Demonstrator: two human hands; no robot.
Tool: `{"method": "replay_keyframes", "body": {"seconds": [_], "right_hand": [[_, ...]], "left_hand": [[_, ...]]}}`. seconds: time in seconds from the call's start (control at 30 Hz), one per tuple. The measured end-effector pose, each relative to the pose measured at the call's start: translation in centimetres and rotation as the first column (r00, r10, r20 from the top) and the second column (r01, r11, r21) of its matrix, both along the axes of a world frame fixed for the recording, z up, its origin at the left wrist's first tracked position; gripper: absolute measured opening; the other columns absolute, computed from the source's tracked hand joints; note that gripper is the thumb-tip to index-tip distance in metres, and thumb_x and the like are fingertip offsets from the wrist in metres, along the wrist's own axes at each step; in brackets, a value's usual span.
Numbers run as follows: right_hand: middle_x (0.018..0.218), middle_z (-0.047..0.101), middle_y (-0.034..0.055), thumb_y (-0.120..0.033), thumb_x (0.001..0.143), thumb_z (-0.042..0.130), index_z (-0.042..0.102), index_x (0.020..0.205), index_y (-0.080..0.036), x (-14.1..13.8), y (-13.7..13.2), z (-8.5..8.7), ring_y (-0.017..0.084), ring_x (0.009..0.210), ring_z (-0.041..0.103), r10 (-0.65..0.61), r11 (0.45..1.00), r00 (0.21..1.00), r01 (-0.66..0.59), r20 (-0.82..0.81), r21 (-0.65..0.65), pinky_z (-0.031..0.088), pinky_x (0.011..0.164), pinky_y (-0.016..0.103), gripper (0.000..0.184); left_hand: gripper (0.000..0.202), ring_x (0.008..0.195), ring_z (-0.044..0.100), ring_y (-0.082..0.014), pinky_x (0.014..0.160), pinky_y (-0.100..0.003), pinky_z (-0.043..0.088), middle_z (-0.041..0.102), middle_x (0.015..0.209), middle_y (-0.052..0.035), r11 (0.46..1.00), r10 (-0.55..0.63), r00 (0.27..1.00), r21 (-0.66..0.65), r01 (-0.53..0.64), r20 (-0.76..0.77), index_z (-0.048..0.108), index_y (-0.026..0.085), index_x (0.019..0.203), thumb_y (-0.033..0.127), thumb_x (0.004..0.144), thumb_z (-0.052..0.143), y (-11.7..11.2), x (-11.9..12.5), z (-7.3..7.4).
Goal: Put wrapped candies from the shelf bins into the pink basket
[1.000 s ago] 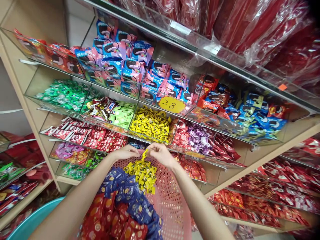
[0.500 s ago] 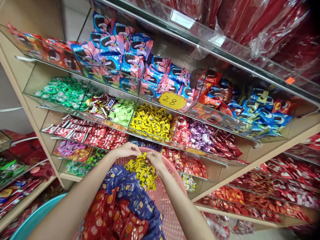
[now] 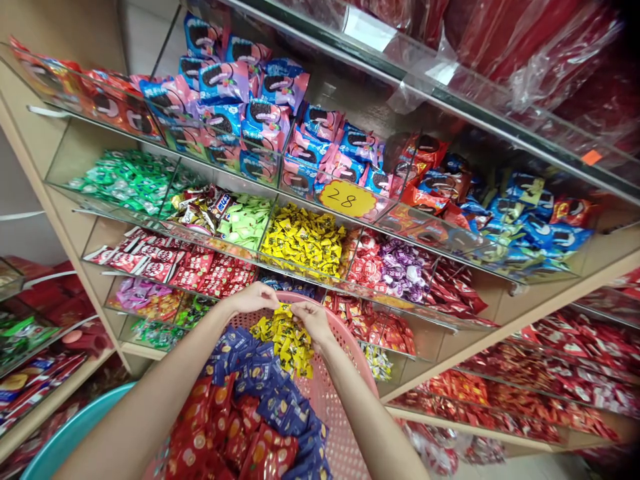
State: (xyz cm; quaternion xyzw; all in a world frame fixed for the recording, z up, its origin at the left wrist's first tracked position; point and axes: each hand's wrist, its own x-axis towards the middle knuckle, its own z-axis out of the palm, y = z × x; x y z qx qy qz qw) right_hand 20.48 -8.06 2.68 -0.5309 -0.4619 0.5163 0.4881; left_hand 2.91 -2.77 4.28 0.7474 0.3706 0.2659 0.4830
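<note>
Over the far rim of a pink perforated basket (image 3: 345, 373), my left hand (image 3: 254, 299) and my right hand (image 3: 313, 321) face each other with fingertips pinched. A small yellow-wrapped candy (image 3: 285, 309) is stretched between them, each hand gripping one end. Just below lies a heap of yellow-wrapped candies (image 3: 287, 343) inside the basket. Nearer to me the basket also holds dark blue packets (image 3: 285, 403) and red packets (image 3: 235, 433). My forearms hide part of the basket's sides.
Glass-fronted shelves rise ahead, with a yellow candy compartment (image 3: 304, 243), green candies (image 3: 127, 180) and blue-pink cookie packs (image 3: 223, 87). A yellow "28" tag (image 3: 349, 198) sits on one front. A teal tub (image 3: 75, 427) stands at lower left. More red packets (image 3: 560, 347) fill shelves at right.
The view has shifted very slightly. Both hands keep their pinch on the yellow-wrapped candy in almost the same spot, and the basket's contents look the same.
</note>
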Motion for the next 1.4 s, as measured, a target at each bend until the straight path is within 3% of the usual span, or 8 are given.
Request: {"method": "replay_keyframes", "body": {"seconds": [0.23,0.43,0.57,0.73,0.97,1.13,1.4], "right_hand": [[0.055,0.055,-0.0024,-0.037,0.055,0.067,0.061,0.067,-0.014,0.0,0.3,-0.8,0.006,0.049,0.046,-0.023,0.999,0.998,0.02,-0.062,-0.047,0.032,0.045,0.017,0.026],[0.068,0.058,-0.0027,-0.042,0.055,0.067,0.062,0.08,-0.019,-0.1,0.7,-0.2,0.006,0.051,0.047,0.099,0.993,0.995,-0.101,-0.034,-0.065,0.034,0.045,0.017,0.034],[0.067,0.059,-0.002,-0.04,0.054,0.067,0.063,0.073,-0.017,-0.4,1.2,0.0,0.006,0.053,0.046,0.163,0.985,0.985,-0.159,0.06,-0.066,0.035,0.046,0.017,0.03],[0.064,0.06,-0.0014,-0.038,0.056,0.067,0.062,0.07,-0.015,-0.6,1.3,0.0,0.006,0.052,0.048,0.171,0.984,0.985,-0.169,0.022,-0.056,0.035,0.045,0.017,0.027],[0.056,0.056,-0.0044,-0.039,0.055,0.068,0.055,0.076,-0.014,2.0,0.3,0.6,0.006,0.044,0.052,0.043,0.999,0.999,-0.042,0.017,-0.02,0.034,0.038,0.015,0.035],[0.051,0.052,-0.0069,-0.042,0.052,0.069,0.05,0.078,-0.015,4.3,-0.4,-0.2,0.009,0.039,0.053,0.008,1.0,0.999,-0.008,0.042,0.0,0.031,0.032,0.015,0.042],[0.061,0.059,-0.0021,-0.036,0.049,0.072,0.052,0.081,-0.015,3.5,-0.8,-0.6,0.011,0.054,0.059,0.089,0.996,0.995,-0.089,-0.041,0.002,0.046,0.053,0.022,0.044]], "left_hand": [[0.02,0.066,0.055,-0.0124,0.065,-0.021,0.04,0.064,0.067,-0.0006,1.0,0.03,1.0,0.007,-0.03,0.009,0.064,0.013,0.067,0.032,0.062,0.06,0.1,0.0,-0.3],[0.02,0.066,0.054,-0.0119,0.063,-0.02,0.04,0.063,0.067,0.0001,0.999,-0.004,1.0,0.032,0.005,-0.02,0.064,0.013,0.068,0.032,0.062,0.059,0.3,0.0,-0.4],[0.021,0.067,0.055,-0.0126,0.064,-0.02,0.04,0.063,0.068,0.0,0.998,-0.013,0.999,0.059,0.015,-0.035,0.065,0.013,0.068,0.033,0.062,0.059,0.4,0.0,-0.4],[0.023,0.07,0.056,-0.0137,0.066,-0.021,0.04,0.065,0.071,-0.001,0.999,-0.016,0.998,0.042,0.018,-0.054,0.066,0.014,0.07,0.035,0.062,0.059,0.3,-0.1,-0.2],[0.032,0.083,0.057,-0.0161,0.074,-0.023,0.04,0.066,0.088,-0.0035,0.999,-0.029,0.999,-0.023,0.028,-0.029,0.066,0.016,0.083,0.041,0.063,0.06,0.2,0.1,0.0],[0.037,0.086,0.056,-0.0172,0.075,-0.024,0.04,0.066,0.091,-0.0039,0.999,-0.046,0.998,-0.026,0.045,-0.053,0.066,0.017,0.084,0.046,0.063,0.059,0.5,0.0,-0.1],[0.036,0.085,0.056,-0.0167,0.073,-0.022,0.039,0.066,0.089,-0.0015,1.0,-0.029,0.995,0.001,0.029,-0.091,0.066,0.019,0.085,0.048,0.065,0.057,0.2,0.1,0.3]]}}
